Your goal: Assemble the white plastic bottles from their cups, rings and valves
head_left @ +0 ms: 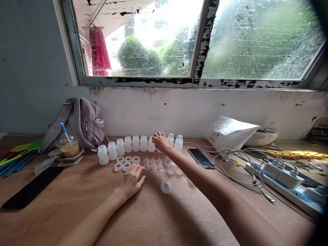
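Frosted white baby bottles (103,155) stand upright in a curved row along the back of the table. My right hand (161,141) reaches across to the row, its fingers curled round the top of one bottle, which is mostly hidden behind the hand. Two bottles with domed tops (178,143) stand just right of it. My left hand (132,179) lies flat with fingers spread, its fingertips beside white collar rings (118,167) and clear silicone nipples (153,167). Clear domed caps (171,168) sit partly behind my right forearm. Alone in front lies a nipple in a ring (166,186).
On the left are a black phone-like slab (33,188), a drink cup (68,147), pens (20,160) and a grey backpack (79,119). To the right lie a phone (201,158), tangled cables (238,174), a power strip (284,184) and a white bag (230,133).
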`<state>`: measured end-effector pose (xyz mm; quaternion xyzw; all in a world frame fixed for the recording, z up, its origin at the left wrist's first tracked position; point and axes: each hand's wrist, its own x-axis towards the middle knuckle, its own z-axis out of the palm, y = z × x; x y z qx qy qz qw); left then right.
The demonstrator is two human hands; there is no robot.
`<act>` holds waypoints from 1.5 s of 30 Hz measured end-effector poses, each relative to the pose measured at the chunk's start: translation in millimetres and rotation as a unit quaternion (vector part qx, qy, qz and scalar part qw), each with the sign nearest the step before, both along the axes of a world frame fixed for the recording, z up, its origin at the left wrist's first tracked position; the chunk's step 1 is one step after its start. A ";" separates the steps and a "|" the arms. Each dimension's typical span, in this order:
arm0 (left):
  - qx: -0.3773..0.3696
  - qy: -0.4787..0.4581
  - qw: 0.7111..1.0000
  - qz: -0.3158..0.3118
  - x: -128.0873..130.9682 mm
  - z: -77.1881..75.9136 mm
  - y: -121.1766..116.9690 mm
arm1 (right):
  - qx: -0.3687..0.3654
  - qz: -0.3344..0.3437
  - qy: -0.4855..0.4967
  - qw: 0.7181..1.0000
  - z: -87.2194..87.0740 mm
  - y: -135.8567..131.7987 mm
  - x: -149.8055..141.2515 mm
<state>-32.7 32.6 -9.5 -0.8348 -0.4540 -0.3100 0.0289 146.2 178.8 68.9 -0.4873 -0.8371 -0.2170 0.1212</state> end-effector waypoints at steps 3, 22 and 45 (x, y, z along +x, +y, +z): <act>0.016 0.022 1.000 -0.001 2.5 2.4 -2.7 | -0.012 -0.014 -0.009 1.000 -7.1 13.1 -5.1; -0.006 0.029 0.999 -0.030 7.4 0.2 -7.2 | -0.120 -0.039 0.039 0.991 -1.9 -83.4 11.4; -0.098 -0.009 0.990 -0.099 -1.1 9.7 -15.1 | -0.222 0.190 0.228 0.929 -66.0 -145.8 -3.4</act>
